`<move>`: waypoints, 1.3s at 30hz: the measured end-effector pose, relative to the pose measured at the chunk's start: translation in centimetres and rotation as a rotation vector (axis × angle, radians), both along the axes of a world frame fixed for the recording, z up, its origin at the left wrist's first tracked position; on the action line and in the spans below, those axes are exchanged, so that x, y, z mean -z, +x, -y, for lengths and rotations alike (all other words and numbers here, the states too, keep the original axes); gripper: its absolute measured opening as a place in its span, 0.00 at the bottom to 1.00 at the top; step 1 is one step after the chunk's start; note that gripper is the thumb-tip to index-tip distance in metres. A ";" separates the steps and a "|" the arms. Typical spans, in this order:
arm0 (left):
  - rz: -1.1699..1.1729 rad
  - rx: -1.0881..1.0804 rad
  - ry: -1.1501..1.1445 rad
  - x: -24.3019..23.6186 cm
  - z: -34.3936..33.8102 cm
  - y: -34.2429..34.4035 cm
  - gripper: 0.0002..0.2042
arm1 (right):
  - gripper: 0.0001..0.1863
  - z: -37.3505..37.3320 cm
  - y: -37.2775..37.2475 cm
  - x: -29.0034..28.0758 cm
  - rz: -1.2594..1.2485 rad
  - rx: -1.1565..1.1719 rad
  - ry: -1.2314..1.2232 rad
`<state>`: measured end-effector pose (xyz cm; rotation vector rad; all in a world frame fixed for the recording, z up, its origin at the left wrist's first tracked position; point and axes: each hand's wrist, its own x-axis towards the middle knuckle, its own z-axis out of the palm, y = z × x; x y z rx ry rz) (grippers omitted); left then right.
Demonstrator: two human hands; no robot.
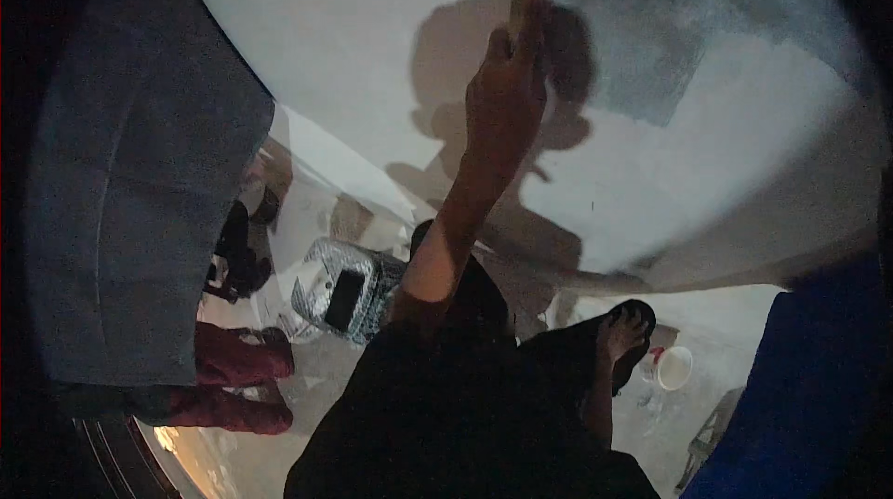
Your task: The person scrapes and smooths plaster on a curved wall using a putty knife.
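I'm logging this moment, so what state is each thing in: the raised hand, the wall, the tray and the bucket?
Right hand: raised, gripping a tool against the wall.
Wall: mostly white, with a grey patch by the hand.
Tray: on the floor, spattered.
Bucket: upright, open.
Left hand: out of view.

Bare wall (353, 43) lies open leftward; grey panel (130, 183) blocks farther left.

Around the patterned bag

We see a patterned grey bag (349, 292) on the floor. Left of it lie dark red bundles (244, 378); well to its right sits a white bucket (674, 368). A blue sheet (809, 387) hangs beyond that bucket.
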<state>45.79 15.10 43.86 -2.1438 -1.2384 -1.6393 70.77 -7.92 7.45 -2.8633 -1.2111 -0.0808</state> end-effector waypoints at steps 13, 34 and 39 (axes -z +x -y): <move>0.004 0.098 -0.010 -1.5 1.2 0.9 0.30 | 0.21 1.8 0.9 1.1 0.056 -0.054 0.071; -0.001 -0.017 0.041 6.6 2.1 0.4 0.28 | 0.21 1.4 0.3 1.2 -0.011 -0.058 0.091; -0.005 0.038 0.015 5.2 1.7 -0.7 0.29 | 0.22 1.3 0.3 0.7 -0.002 -0.065 0.028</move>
